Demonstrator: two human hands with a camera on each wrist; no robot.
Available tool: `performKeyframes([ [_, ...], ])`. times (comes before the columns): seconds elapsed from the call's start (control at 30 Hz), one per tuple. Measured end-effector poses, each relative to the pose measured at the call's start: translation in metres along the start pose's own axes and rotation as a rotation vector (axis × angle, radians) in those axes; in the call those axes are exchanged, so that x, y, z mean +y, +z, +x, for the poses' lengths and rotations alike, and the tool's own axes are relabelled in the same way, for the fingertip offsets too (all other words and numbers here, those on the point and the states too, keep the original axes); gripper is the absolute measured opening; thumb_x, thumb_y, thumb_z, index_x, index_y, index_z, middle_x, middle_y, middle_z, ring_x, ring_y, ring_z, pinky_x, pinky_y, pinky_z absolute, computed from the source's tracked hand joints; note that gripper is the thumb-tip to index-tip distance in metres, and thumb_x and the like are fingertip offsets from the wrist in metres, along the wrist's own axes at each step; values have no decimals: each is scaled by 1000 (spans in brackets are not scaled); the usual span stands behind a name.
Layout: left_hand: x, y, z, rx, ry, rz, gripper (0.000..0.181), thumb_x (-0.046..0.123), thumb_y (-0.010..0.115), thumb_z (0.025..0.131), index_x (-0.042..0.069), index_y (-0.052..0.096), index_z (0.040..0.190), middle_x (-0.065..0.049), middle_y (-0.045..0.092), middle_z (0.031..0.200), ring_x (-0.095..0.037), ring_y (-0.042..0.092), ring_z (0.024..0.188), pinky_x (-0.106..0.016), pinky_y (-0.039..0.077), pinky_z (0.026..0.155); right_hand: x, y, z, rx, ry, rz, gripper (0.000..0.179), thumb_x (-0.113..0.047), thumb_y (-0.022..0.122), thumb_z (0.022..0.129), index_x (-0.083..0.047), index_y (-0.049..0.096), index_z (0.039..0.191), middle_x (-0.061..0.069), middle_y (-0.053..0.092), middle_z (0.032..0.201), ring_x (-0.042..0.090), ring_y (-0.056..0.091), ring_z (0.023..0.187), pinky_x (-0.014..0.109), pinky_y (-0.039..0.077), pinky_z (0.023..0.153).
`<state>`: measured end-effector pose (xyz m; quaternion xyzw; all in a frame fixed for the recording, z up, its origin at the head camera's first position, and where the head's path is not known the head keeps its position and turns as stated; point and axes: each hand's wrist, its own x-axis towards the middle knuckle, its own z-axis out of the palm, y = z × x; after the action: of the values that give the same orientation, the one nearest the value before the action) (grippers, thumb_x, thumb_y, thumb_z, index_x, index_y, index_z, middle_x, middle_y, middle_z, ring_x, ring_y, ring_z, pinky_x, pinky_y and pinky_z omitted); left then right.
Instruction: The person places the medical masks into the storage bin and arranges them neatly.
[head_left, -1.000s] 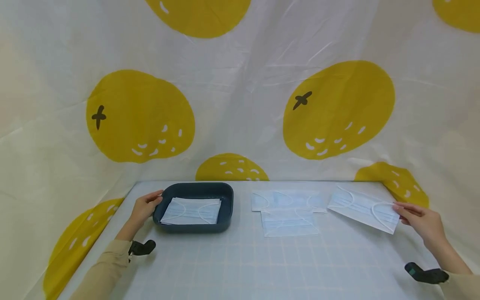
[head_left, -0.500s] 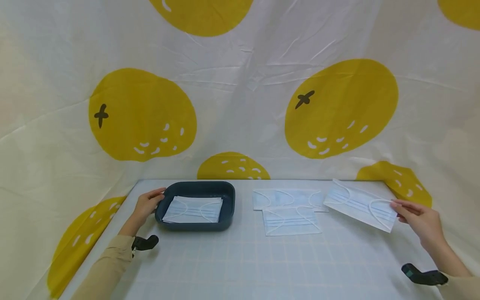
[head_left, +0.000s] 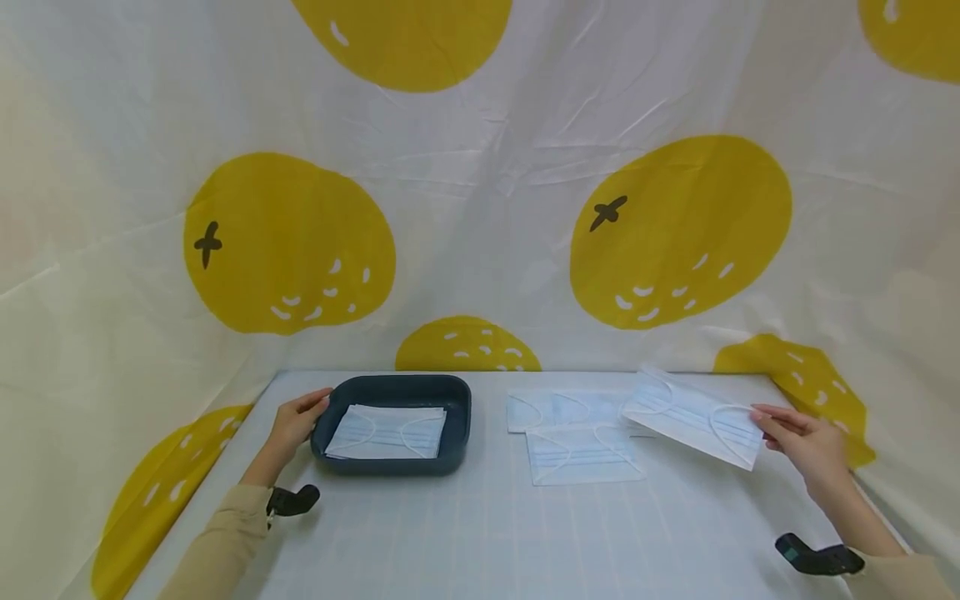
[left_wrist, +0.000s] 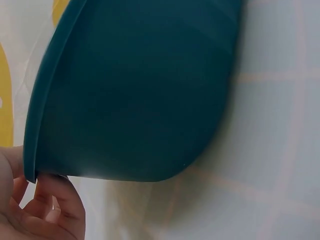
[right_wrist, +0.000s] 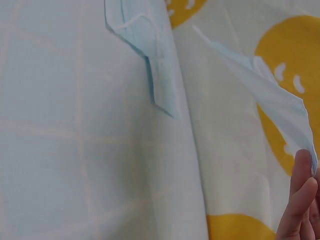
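Note:
A dark teal tray (head_left: 390,467) stands at the left of the table, with light blue face masks (head_left: 390,433) stacked inside. My left hand (head_left: 294,425) pinches the tray's left rim; the left wrist view shows thumb and curled fingers at the rim's end. On the right, my right hand (head_left: 810,442) pinches one end of a face mask (head_left: 693,417) held raised and tilted above the table. Its free end overlaps the other masks in the head view. Those masks (head_left: 583,457) lie flat in the middle, partly over one another, ear loops facing up.
The table (head_left: 525,542) has a pale checked cover. A white curtain (head_left: 480,208) printed with yellow fruit hangs along its back edge and both sides. A black wrist device (head_left: 819,555) sits on the right sleeve, another (head_left: 294,500) on the left.
My right hand has moved left with the face mask, bringing its free end over the masks on the table. The left hand stays at the tray's rim. The head view has shifted slightly.

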<state>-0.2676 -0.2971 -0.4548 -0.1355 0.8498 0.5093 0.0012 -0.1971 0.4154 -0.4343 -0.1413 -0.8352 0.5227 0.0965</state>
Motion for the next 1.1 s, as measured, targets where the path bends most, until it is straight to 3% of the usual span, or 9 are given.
performKeyframes([
  [0.13, -1, 0, -1, -9, -6, 8, 49, 32, 44, 102, 7, 42, 145, -22, 40, 149, -31, 47, 122, -16, 50, 73, -4, 11, -3, -13, -31, -4, 22, -36, 61, 93, -22, 75, 102, -35, 59, 75, 2, 60, 67, 11, 52, 65],
  [0.37, 1, -1, -4, 28, -7, 4, 48, 30, 47, 101, 6, 45, 142, -23, 43, 146, -27, 51, 116, -12, 49, 66, -9, 31, -5, -45, -21, -32, 50, -41, 61, 92, 0, 64, 120, -34, 59, 77, 3, 61, 70, 13, 54, 67],
  [0.53, 5, 2, -2, 56, -16, 16, 44, 26, 47, 102, 6, 48, 141, -22, 46, 144, -28, 52, 118, -13, 50, 67, -13, 42, -6, -57, -15, -33, 56, -41, 61, 92, 4, 59, 125, -34, 59, 79, 3, 62, 71, 14, 54, 69],
  [0.73, 5, 4, 1, 79, -13, 21, 43, 26, 47, 102, 6, 49, 140, -22, 47, 143, -32, 51, 122, -27, 54, 83, -21, 60, -8, -79, -15, -18, 56, -40, 60, 93, 4, 57, 128, -29, 63, 85, 4, 61, 73, 14, 54, 70],
  [0.87, 5, 5, 0, 83, -1, 21, 43, 25, 47, 102, 5, 49, 139, -23, 48, 143, -33, 50, 124, -23, 53, 82, -26, 74, -12, -105, -29, -24, 54, -37, 60, 94, 5, 57, 127, -17, 69, 92, 5, 60, 72, 14, 54, 69],
  [1.1, 4, 6, 0, 74, -19, 12, 43, 26, 45, 102, 6, 48, 141, -22, 46, 145, -34, 49, 126, -41, 50, 97, -33, 97, -15, -143, -33, -40, 51, -34, 61, 94, 5, 58, 126, 13, 71, 111, 6, 60, 73, 15, 54, 69],
])
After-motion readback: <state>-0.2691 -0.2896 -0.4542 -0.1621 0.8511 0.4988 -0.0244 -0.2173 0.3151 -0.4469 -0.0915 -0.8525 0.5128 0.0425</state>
